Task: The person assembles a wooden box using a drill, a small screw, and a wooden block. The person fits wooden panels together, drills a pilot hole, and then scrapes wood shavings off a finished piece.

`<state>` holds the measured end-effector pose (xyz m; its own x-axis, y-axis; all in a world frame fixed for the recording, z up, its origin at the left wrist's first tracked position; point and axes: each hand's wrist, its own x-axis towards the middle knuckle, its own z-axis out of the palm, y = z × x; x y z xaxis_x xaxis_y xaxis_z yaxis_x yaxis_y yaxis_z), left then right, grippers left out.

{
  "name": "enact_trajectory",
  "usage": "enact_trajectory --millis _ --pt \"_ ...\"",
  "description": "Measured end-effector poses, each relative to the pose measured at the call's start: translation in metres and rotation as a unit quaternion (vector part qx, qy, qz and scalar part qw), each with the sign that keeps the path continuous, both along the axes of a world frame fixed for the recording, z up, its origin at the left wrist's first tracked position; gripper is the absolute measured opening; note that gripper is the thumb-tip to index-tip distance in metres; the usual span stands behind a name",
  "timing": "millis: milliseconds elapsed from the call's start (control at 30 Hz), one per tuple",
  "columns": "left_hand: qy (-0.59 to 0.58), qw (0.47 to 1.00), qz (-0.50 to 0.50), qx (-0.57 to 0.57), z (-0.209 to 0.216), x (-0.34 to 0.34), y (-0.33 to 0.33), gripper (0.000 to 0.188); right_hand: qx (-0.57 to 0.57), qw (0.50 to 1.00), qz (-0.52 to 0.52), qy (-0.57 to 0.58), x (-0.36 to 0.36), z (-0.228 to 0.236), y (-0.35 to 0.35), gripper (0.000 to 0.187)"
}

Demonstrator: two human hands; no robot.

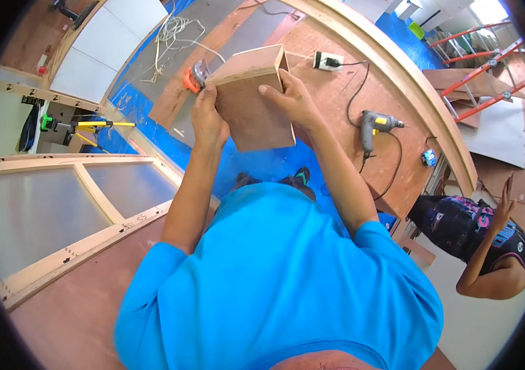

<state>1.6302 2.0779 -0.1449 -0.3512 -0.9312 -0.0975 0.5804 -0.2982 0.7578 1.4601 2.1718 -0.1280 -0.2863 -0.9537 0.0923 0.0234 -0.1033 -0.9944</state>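
Observation:
A wooden box [247, 108] made of plywood boards is held up in front of me, over the edge of the workbench. My left hand [211, 118] grips its left side, with the thumb on the near board. On the right edge my right hand [291, 102] has closed around the board, thumb on the near face and some fingers hidden behind. An orange-and-grey power tool [195, 77] is just beyond my left hand. Right of my right hand, a grey-and-yellow corded drill [371, 128] lies on the plywood bench top [336, 92].
A white socket block [328, 61] with a cord and a small blue item [428, 158] sit on the bench. White cable [173, 37] lies coiled at the far left. A timber frame [71, 246] stands left, an orange ladder [490, 68] far right. Another person [484, 234] is at right.

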Motion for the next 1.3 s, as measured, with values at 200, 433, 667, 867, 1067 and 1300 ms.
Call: enact_trajectory --millis 200,433,667,867,1067,1300 --pt "-0.012 0.999 0.030 0.026 -0.023 0.058 -0.036 0.031 0.065 0.996 -0.063 0.010 0.064 -0.016 -0.051 0.040" --pt "-0.088 0.994 0.047 0.032 -0.012 0.080 -0.059 0.021 0.091 0.987 -0.098 -0.094 0.083 -0.036 -0.088 0.046" --pt "-0.090 0.992 0.058 0.062 -0.041 0.080 -0.103 0.020 0.178 0.954 -0.162 -0.179 0.066 -0.077 -0.148 0.061" --pt "-0.099 0.987 0.090 0.090 -0.065 0.068 -0.149 0.021 0.121 0.979 -0.077 -0.145 0.052 -0.110 -0.204 0.066" --pt "-0.170 0.977 0.127 0.019 -0.061 0.066 -0.169 0.025 0.108 0.965 0.015 -0.240 0.032 -0.129 -0.250 0.061" --pt "-0.362 0.932 -0.013 -0.028 -0.071 0.088 -0.209 0.033 0.164 0.977 -0.005 -0.138 0.029 -0.135 -0.293 0.044"
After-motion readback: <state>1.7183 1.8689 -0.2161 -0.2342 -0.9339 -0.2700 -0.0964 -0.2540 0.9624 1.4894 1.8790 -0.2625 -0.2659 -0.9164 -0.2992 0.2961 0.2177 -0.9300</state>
